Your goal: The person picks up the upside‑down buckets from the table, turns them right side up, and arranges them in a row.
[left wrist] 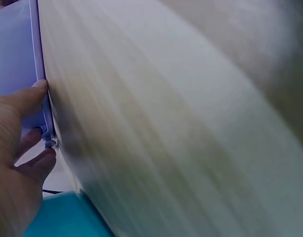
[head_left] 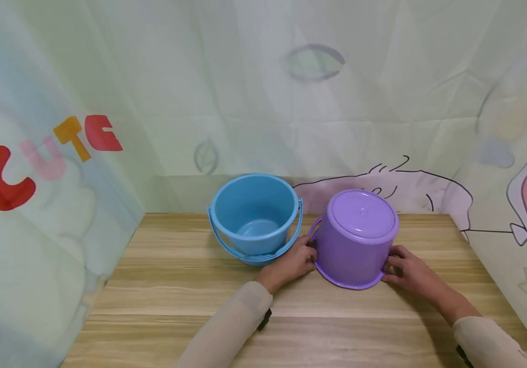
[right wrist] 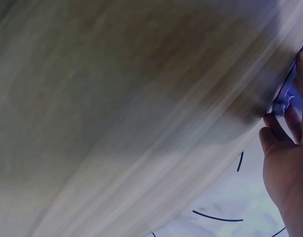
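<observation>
A purple bucket [head_left: 355, 255] stands upside down on the wooden table, its round base facing up. My left hand [head_left: 294, 259] grips its rim at the left side. In the left wrist view, the thumb [left wrist: 30, 98] lies on the rim and the other fingers bend in by the handle's joint. On the opposite side, my right hand [head_left: 412, 272] holds the rim, with fingertips [right wrist: 270, 123] right at the handle's joint. Part of the purple handle shows behind the left fingers. Just left of it, a blue bucket [head_left: 256, 204] sits upright, its handle hanging down in front.
The wooden table [head_left: 162, 306] ends at a printed cloth backdrop [head_left: 245, 92] behind the buckets. More cloth hangs along both sides, with coloured letters on the left. The blue bucket stands close beside my left hand and forearm.
</observation>
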A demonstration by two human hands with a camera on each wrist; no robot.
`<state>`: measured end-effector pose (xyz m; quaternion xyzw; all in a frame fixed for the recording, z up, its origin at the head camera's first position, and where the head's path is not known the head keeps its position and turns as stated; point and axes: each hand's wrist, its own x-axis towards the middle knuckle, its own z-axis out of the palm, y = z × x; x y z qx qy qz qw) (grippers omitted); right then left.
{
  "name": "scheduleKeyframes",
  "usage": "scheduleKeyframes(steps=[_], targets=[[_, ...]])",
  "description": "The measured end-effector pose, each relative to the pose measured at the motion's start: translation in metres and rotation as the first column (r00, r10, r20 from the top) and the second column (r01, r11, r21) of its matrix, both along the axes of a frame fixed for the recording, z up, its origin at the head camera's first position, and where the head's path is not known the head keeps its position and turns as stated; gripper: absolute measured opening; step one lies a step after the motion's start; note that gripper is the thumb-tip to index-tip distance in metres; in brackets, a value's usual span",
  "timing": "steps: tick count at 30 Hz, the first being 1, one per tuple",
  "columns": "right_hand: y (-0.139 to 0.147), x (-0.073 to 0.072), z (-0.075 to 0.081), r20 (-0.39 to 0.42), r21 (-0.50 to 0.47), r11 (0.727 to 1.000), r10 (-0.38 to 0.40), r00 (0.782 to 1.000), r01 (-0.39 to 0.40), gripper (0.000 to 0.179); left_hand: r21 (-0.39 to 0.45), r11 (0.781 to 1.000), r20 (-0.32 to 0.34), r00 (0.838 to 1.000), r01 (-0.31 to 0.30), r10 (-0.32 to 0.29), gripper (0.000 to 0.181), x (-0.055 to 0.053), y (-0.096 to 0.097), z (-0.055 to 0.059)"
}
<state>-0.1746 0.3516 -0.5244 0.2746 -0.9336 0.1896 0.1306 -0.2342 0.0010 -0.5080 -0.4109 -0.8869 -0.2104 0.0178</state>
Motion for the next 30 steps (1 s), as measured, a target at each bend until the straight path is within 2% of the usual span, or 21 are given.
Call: scheduleKeyframes(steps=[10,14,18,21,30], targets=[[-0.0005,0.0004,-0.0015,-0.077,0.023,0.999,0.028,0.997,-0.027,0.028,-0.034,0.999,-0.054,0.999,0.000,-0.001,0.012,-0.0031,0.0010,0.0001],[-0.0002,0.0001,-0.0033,-0.105,0.027,0.999,0.042,0.994,-0.040,0.029,-0.038,0.999,-0.045,0.999,0.011,-0.013,0.014,-0.0025,0.0011,0.0008],[-0.0002,-0.0017,-0.0045,-0.133,0.030,0.998,0.065,0.989,-0.061,0.030,-0.043,0.999,-0.082,0.996,0.023,-0.026,0.015,-0.0020,0.0012,0.0016],[-0.0002,-0.0035,-0.0047,-0.140,0.031,0.997,0.081,0.987,-0.077,0.029,-0.053,0.998,-0.112,0.993,0.025,-0.031,0.015,-0.0024,0.0012,0.0007],[0.0016,-0.0041,-0.0026,-0.130,0.037,0.995,0.095,0.987,-0.091,0.029,-0.068,0.996,-0.133,0.989,0.057,-0.066,0.011,-0.0043,0.0024,-0.0012]])
